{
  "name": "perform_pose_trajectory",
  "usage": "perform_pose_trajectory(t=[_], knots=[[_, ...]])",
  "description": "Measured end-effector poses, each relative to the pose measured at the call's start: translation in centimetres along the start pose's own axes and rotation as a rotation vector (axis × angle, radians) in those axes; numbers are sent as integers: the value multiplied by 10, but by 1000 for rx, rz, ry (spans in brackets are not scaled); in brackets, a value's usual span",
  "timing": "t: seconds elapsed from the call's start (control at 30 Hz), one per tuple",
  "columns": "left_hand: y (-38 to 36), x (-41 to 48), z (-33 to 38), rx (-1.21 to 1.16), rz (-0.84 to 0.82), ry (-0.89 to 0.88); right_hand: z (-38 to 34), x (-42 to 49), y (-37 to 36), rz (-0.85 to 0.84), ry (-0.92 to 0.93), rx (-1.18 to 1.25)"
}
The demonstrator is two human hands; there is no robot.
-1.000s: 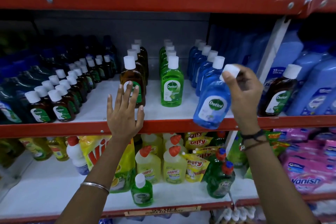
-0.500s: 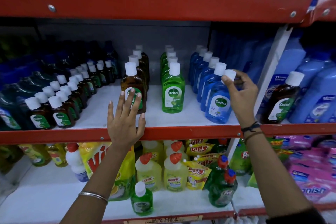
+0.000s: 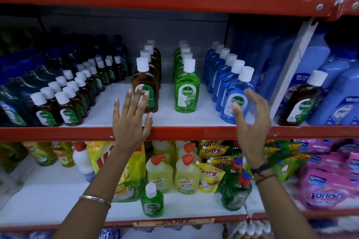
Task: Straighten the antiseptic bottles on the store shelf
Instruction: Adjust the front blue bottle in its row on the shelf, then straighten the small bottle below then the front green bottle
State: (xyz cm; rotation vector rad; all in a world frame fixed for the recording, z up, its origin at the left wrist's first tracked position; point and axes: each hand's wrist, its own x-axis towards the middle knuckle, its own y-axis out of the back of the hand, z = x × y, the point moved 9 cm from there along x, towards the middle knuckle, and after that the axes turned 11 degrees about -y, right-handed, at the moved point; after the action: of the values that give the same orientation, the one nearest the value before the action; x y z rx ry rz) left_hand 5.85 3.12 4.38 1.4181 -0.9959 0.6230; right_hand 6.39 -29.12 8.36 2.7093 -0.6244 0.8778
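Observation:
On the middle shelf (image 3: 194,133) stand three rows of Dettol bottles with white caps: brown, green and blue. The front blue bottle (image 3: 236,91) stands upright at the head of its row. My right hand (image 3: 252,116) hovers just in front of it, fingers spread and curled, holding nothing. My left hand (image 3: 131,116) is spread flat in front of the front brown bottle (image 3: 144,85), fingertips over its label, palm at the shelf lip. The front green bottle (image 3: 186,91) stands between the two hands.
Small brown Dettol bottles (image 3: 64,106) fill the shelf's left. A lone brown bottle (image 3: 303,101) and big blue bottles (image 3: 338,91) stand in the right bay beyond a white upright (image 3: 289,75). The lower shelf holds Harpic bottles (image 3: 186,172), pouches and a small green bottle (image 3: 152,201).
My right hand set the tilted blue bottle upright at the front of its row and let go of it, dropping lower. My left hand stayed spread by the brown bottle.

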Motion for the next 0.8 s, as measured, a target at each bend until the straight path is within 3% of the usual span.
perform_pose_trajectory(t=[0.2, 0.43, 0.53, 0.8], knots=[[1, -4, -6, 50, -15, -29, 31, -118, -72, -413, -260, 112], [0, -6, -8, 54, 13, -28, 113, -248, -162, -1082, -435, -158], [-1, -6, -8, 47, 19, -27, 126, -268, -173, -1127, -504, -118], [-1, -6, -7, 22, -4, -27, 119, -248, -157, -938, -525, -6]])
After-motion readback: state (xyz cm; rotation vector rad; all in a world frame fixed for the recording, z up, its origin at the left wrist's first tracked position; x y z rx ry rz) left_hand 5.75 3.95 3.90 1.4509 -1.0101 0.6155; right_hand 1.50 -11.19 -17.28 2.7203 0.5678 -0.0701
